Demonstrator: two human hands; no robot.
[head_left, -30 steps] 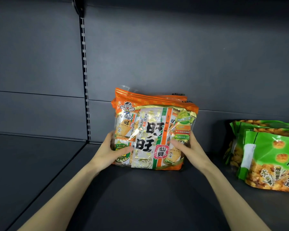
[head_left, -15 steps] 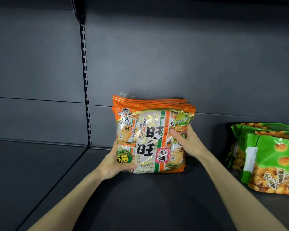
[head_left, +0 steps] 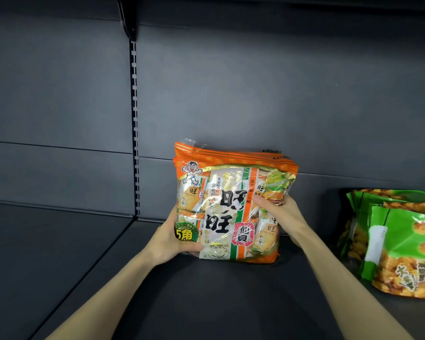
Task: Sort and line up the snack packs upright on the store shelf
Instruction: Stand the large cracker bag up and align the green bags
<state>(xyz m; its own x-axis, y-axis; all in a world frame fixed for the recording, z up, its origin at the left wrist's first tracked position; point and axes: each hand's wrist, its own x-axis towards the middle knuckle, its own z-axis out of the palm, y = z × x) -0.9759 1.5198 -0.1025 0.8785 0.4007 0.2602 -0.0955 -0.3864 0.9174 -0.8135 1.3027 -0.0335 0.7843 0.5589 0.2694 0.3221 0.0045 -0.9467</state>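
Your left hand (head_left: 168, 238) clasps the lower left corner, your right hand (head_left: 284, 214) the right edge, of the orange snack pack (head_left: 231, 200) upright on the shelf (head_left: 206, 305); fingers behind it are hidden.

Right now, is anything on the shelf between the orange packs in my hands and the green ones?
Nothing visible: only bare shelf lies between the orange packs and the green packs on the right.

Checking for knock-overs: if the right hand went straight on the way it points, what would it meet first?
The orange snack pack that the right hand grips. Behind it comes probably the shelf's back panel, though depth is unclear. The green packs lie off that line.
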